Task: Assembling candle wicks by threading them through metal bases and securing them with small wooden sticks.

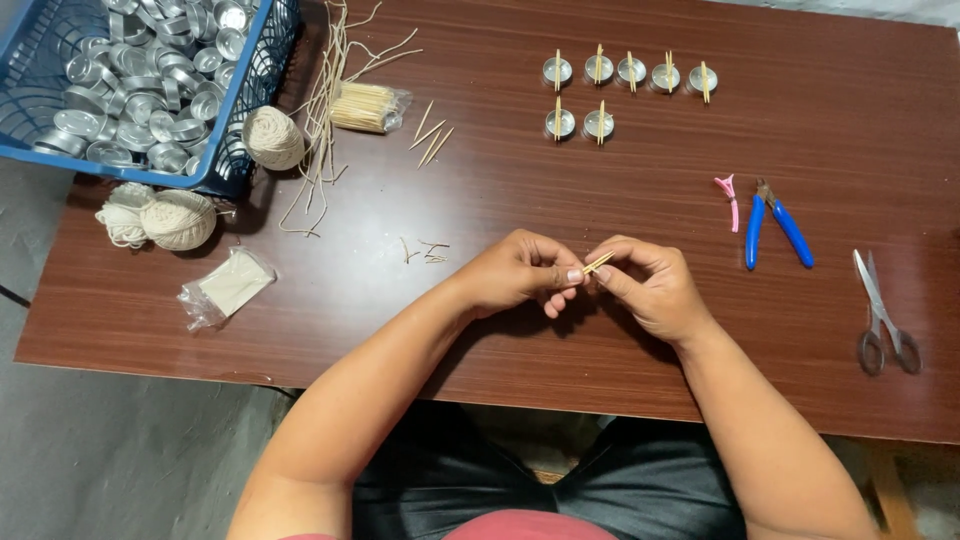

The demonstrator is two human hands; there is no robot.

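HANDS: our left hand (520,272) and right hand (650,288) at frame centre, each grip pinching one small stick (598,263) | DONE: seven tin cups (627,70) topped with sticks, upper right | LEFT: basket (245,60) of bare cups, upper left of worktop (560,190)

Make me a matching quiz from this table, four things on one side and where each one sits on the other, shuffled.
Things:
1. scissors
2. pliers
3. basket
4. stick

Places:
A. top left corner, full of metal cups
B. between the left hand and right hand
C. far right edge of the table
D. beside a pink clip

Pairs: 1-C, 2-D, 3-A, 4-B
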